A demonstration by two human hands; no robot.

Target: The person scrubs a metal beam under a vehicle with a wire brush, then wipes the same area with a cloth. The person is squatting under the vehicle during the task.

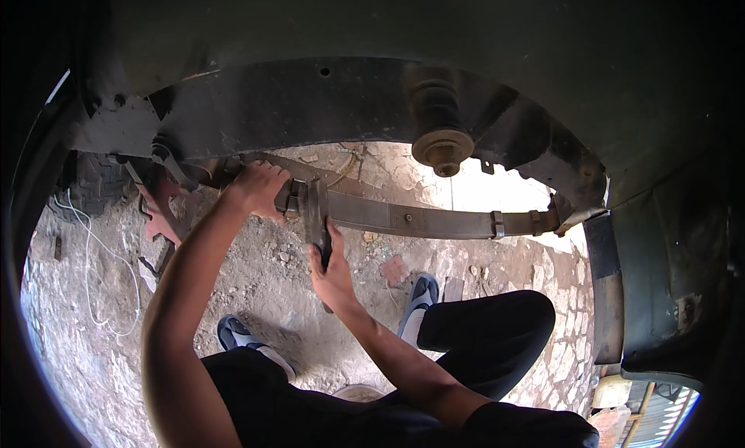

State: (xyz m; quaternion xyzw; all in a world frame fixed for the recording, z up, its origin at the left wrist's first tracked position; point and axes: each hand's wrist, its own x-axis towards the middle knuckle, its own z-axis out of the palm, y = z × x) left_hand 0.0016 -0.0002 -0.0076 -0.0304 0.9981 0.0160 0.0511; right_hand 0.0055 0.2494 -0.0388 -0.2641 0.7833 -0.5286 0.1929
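Leaf spring [365,213]: seen beneath a dark frame rail [272,107]; the left hand [260,188] is laid half-curled over it, firmness of grip not shown, and a long, brush-like tool [316,211] is held across it in the closed right hand [334,276]. Brushing is judged to be under way; no part can be listed as finished, and the dull brown stretch rightward is judged untreated. Open room is found below, above the dirt ground [361,262]; upward movement is bounded by the rail and a ribbed stop [442,141].

You've a grey-brn flat metal bar [315,215], grey-brn curved metal leaf spring [365,213], blk cloth trousers [493,324], dull-red angular metal stand [159,209].
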